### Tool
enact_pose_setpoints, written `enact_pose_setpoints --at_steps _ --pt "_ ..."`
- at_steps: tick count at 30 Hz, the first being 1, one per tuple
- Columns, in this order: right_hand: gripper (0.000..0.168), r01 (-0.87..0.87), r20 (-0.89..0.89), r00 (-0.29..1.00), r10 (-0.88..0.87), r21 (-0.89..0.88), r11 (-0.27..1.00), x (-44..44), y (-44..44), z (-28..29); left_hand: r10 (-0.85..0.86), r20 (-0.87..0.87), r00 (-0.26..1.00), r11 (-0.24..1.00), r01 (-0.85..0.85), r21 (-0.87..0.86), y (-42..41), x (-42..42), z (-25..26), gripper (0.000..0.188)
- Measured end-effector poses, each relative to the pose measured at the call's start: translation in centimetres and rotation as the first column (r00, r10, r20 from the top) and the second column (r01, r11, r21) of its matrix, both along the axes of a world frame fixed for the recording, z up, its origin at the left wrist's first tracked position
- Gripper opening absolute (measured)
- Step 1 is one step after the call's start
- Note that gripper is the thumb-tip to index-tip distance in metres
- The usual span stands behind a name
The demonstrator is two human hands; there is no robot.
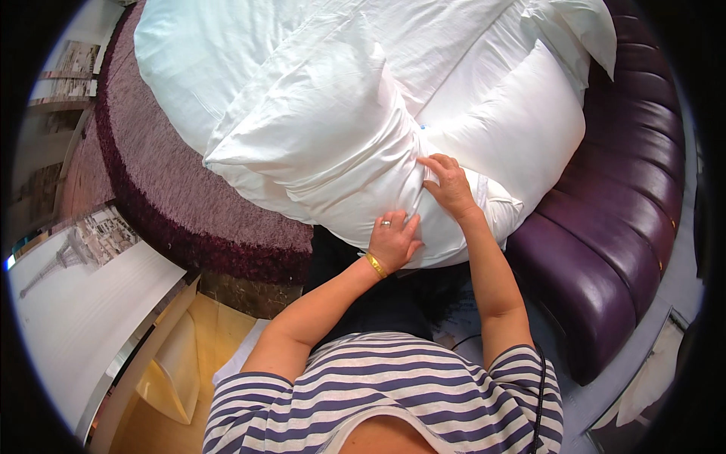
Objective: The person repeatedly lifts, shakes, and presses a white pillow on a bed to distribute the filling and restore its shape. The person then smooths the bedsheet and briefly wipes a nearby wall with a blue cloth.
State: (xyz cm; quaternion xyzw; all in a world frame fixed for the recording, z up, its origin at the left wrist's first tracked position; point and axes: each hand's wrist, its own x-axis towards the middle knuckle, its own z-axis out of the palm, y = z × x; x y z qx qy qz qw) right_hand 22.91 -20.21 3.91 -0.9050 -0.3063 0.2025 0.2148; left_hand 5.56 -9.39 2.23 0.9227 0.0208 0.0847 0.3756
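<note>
A plump white pillow (317, 113) in wrinkled fabric lies tilted before me, with deep folds running toward my hands. My left hand (392, 241), with a ring and a gold-coloured bracelet, rests on the white fabric near its lower edge, fingers spread. Up and to the right, my right hand (448, 184) touches the gathered folds, thumb and fingers curved; whether it pinches the cloth I cannot tell. Another white pillow (516, 119) lies just beyond it on the right. Beneath and behind both spreads white bedding (198, 62).
A purple padded leather bed side (601, 238) curves along the right. Left of the bedding lies a mauve shaggy rug (164, 142) with a dark border. A pale cabinet (102, 278) with a printed tower picture stands at the lower left, beside a yellowish chair (170, 369).
</note>
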Motion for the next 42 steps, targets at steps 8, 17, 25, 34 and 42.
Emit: enact_pose_setpoints --at_steps 8,17,25,34,42 --pt "0.068 0.601 0.600 0.729 -0.328 -0.331 0.728 -1.8 -6.4 -2.3 0.085 -0.027 0.996 0.987 -0.088 -0.136 -0.6 1.8 -2.6 0.012" --pt "0.019 0.402 0.346 0.860 -0.374 -0.012 0.915 -2.6 -9.8 -2.8 0.023 -0.066 0.998 0.933 -0.045 -0.356 -6.1 2.1 -1.3 0.009" --pt "0.026 0.686 0.329 0.666 -0.669 0.082 0.723 -3.0 -18.6 -6.0 -0.111 -0.111 0.988 0.959 0.077 -0.272 -5.2 2.3 -3.8 0.010" --pt "0.029 0.419 0.457 0.863 -0.213 -0.414 0.808 -2.3 -15.4 -5.2 -0.209 -0.117 0.971 0.974 0.197 -0.108 -4.1 3.4 -1.5 0.020" --pt "0.027 0.592 0.113 0.804 -0.583 -0.063 0.804 -6.7 -15.4 -6.4 -0.405 -0.062 0.912 0.894 0.410 0.180 -4.7 8.3 4.0 0.068"
